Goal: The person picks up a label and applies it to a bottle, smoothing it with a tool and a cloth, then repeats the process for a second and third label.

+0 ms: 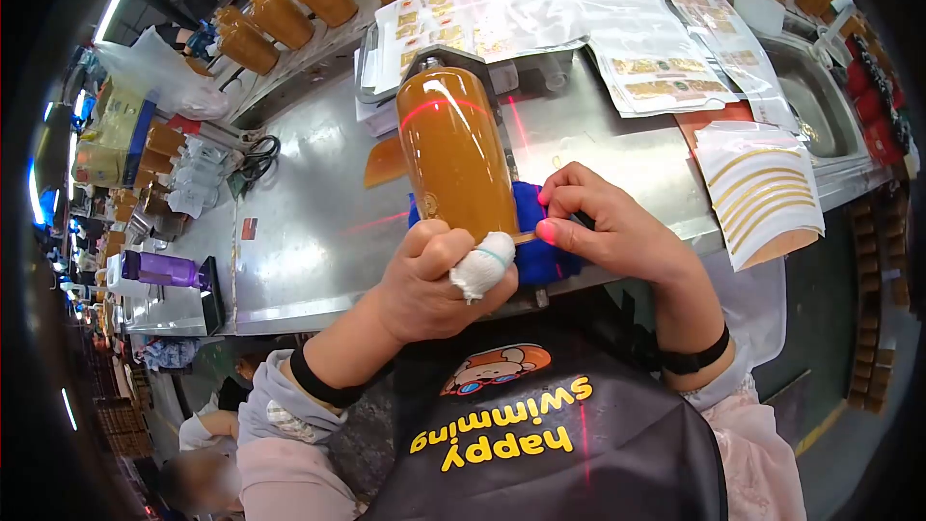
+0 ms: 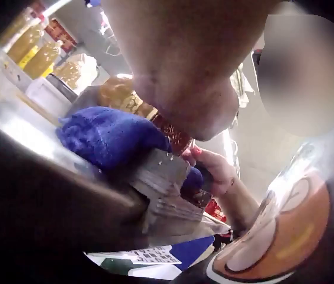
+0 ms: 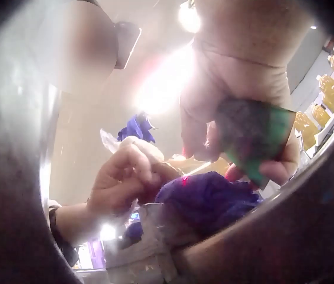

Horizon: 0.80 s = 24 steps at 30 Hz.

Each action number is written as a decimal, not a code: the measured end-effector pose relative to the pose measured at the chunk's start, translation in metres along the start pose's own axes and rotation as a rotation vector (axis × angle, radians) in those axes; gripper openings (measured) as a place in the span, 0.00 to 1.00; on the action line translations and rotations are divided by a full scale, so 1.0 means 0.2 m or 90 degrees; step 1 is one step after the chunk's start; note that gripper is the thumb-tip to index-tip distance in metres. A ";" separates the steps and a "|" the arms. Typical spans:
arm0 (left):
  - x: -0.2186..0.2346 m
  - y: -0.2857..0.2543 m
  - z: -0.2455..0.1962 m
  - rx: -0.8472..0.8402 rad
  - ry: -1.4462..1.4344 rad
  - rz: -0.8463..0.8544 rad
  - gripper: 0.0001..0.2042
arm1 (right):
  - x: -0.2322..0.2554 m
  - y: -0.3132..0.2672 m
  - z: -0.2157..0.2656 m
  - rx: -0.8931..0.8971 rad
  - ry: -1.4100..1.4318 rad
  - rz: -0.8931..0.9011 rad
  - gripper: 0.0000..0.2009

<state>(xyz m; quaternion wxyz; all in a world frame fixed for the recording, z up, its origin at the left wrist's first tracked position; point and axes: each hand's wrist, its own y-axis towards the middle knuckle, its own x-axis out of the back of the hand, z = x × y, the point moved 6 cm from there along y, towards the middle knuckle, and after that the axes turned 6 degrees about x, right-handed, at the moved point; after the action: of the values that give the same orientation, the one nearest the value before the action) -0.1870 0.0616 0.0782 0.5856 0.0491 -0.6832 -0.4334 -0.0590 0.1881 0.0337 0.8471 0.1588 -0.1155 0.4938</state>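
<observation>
A glossy brown bottle [image 1: 455, 150] lies on its side, pointing toward the person, over a blue cloth [image 1: 531, 212] at the table's front edge. My left hand [image 1: 424, 280] grips the bottle's near end, a white wrap [image 1: 482, 265] on one digit. Beside that end is my right hand [image 1: 612, 222], its thumb tip at a thin gold strip [image 1: 526, 237] against the bottle. In the right wrist view, the right hand [image 3: 244, 77] also holds a dark green flat piece [image 3: 253, 139] between thumb and fingers. Its own fingers partly hide this piece in the head view.
Printed decal sheets [image 1: 482, 14] lie behind the bottle, and a sheet of gold curved strips [image 1: 767, 193] hangs over the right edge. A sink [image 1: 820, 106] is at the far right. Brown bottles [image 1: 289, 14] line the back. Scissors [image 1: 258, 156] and a purple container [image 1: 164, 268] are left.
</observation>
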 end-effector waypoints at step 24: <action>0.02 -0.07 0.04 0.103 -0.058 -0.002 0.18 | -0.01 0.02 -0.01 -0.011 0.011 0.000 0.13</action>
<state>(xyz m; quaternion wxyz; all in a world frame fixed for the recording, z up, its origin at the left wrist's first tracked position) -0.2004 0.0548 0.0733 0.5472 0.0775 -0.7420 -0.3795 -0.0629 0.1896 0.0317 0.8495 0.1470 -0.1122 0.4941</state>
